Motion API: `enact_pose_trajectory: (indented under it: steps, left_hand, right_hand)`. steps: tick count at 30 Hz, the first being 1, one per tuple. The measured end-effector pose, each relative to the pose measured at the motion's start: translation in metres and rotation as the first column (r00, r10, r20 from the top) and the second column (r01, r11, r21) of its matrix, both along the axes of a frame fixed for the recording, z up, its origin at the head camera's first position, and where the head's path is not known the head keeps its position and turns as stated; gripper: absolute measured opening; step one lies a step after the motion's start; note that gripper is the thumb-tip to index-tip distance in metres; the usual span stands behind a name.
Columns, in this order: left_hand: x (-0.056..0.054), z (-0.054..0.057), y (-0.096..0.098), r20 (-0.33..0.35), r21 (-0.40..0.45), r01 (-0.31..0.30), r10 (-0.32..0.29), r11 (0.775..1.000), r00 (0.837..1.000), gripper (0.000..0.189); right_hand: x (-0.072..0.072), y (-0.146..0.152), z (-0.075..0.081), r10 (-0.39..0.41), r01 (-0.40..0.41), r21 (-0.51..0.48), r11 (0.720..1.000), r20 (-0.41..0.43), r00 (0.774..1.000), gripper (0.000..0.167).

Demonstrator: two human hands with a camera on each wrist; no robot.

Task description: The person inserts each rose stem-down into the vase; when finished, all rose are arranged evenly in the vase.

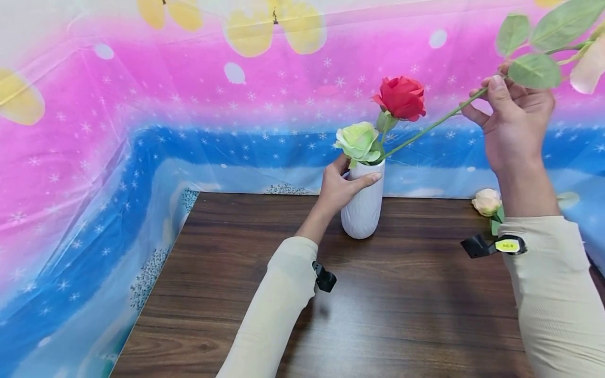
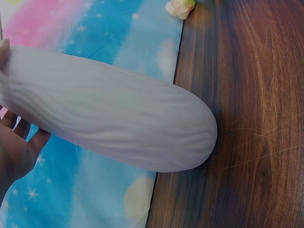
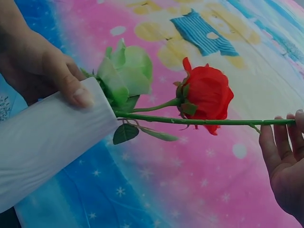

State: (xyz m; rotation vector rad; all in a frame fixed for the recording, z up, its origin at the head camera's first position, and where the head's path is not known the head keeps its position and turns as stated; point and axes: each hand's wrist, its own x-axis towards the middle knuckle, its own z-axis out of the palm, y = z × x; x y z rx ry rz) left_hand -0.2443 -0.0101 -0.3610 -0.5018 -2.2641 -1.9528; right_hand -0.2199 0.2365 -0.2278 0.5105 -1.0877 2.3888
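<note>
My left hand [image 1: 339, 186] grips the white ridged vase [image 1: 363, 210] just below its mouth, thumb across the front. The vase stands upright at the table's back. Out of it rise a pale green rose [image 1: 357, 142] and a taller red rose [image 1: 402, 98]. Up at the right, my right hand [image 1: 520, 118] pinches the long green stem [image 3: 199, 122] of a flower with a pale pink bloom [image 1: 590, 65], partly cut off by the frame. That stem slants down to the vase mouth, its lower end hidden at the rim. Broad leaves [image 1: 536, 71] spread beside my right fingers.
A cream rose [image 1: 487, 202] lies on the dark wooden table [image 1: 402, 310] at the back right, partly behind my right forearm. Behind the table hangs a pink and blue cloth [image 1: 212, 105] with snowflakes. Each sleeve carries a small black wrist camera [image 1: 324, 277].
</note>
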Motion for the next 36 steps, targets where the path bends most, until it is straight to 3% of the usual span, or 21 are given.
enact_pose_trajectory:
  steps: [11,20,23,29,36]
  left_hand:
    - [0.000,0.000,0.000,0.003,-0.006,-0.001,0.001,1.000,1.000,0.058]
    - [0.001,0.001,0.000,-0.002,-0.013,0.002,-0.002,1.000,1.000,0.058]
    - [0.001,0.001,0.000,0.001,-0.010,0.004,-0.004,1.000,1.000,0.058]
    - [0.000,0.001,-0.001,0.001,-0.014,0.006,-0.006,1.000,1.000,0.057]
    - [0.001,0.001,0.000,0.010,-0.020,0.003,-0.003,1.000,1.000,0.058]
  right_hand:
    - [-0.005,-0.014,-0.006,0.054,-0.055,0.110,0.992,0.012,0.998,0.015]
    - [-0.007,-0.033,-0.014,-0.107,0.103,0.257,0.961,0.002,0.994,0.022]
    - [-0.008,-0.036,-0.019,-0.124,0.111,0.303,0.946,0.023,0.992,0.024]
    - [-0.008,-0.044,-0.025,-0.129,0.097,0.359,0.928,0.067,0.989,0.025]
    - [-0.009,-0.054,-0.033,-0.069,0.014,0.405,0.914,0.121,0.990,0.022]
